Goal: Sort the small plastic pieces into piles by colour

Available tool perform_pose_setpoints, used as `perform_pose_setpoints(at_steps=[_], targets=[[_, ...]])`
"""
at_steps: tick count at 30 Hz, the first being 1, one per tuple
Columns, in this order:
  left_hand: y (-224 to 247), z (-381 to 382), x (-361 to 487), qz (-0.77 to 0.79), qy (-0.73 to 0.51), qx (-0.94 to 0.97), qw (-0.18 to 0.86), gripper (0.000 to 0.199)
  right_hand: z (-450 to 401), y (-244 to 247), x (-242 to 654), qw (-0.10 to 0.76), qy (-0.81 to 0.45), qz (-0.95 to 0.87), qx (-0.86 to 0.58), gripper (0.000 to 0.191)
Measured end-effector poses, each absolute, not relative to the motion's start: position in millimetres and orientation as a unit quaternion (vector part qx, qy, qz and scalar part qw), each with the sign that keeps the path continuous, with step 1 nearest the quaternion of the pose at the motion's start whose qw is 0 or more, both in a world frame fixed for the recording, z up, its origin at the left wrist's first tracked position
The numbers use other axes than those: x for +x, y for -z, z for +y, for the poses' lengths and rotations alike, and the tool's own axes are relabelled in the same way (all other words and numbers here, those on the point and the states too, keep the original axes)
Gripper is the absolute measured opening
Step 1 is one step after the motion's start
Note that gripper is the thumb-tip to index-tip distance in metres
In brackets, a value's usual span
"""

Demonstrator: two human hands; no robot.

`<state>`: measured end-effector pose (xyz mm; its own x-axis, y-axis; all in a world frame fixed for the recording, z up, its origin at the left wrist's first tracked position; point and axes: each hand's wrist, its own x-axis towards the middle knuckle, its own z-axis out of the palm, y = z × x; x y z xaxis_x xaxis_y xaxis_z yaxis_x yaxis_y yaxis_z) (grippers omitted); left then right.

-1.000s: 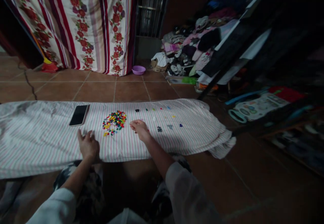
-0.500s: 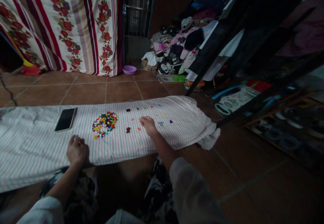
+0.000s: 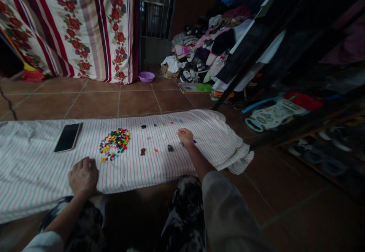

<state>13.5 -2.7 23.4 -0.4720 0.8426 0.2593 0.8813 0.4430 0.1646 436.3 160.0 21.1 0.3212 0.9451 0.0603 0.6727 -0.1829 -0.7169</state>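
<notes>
My right hand (image 3: 186,137) is over the right part of the striped cloth (image 3: 137,170), its thumb and fingers pinched together beside a grey group of beads (image 3: 181,144). Whatever is between the fingertips is too small to make out. My left hand (image 3: 84,176) rests palm down at the cloth's near edge with curled fingers, their tips hidden. Between the hands lies a heap of small coloured beads (image 3: 115,142). Small sorted groups lie apart to its right: brown beads (image 3: 143,152), orange beads (image 3: 156,150), dark beads (image 3: 170,148), white beads (image 3: 164,135) and black beads (image 3: 143,126).
A phone (image 3: 67,138) lies on the cloth left of the heap. Beyond, on the tiled floor, are a purple basin (image 3: 146,77) and a pile of clothes (image 3: 199,50). A floral curtain (image 3: 85,27) hangs behind. A dark slanted post (image 3: 228,96) stands at the right.
My right hand has moved right, uncovering the white and dark beads. My left hand has turned palm down and lowered onto the cloth. The view has shifted slightly.
</notes>
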Motion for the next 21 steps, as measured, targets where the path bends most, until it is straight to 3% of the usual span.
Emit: perform_pose_setpoints(at_steps=[8,21], targets=[[-28,-2,16,-0.849,0.094,-0.513,0.079,0.032,170,-22,430,0.214,-0.161,-0.553,-0.789,0.026],[-24,-1,13,-0.845,0.095,-0.519,0.086,0.035,167,-15,425,0.182,-0.125,-0.628,-0.746,0.036]])
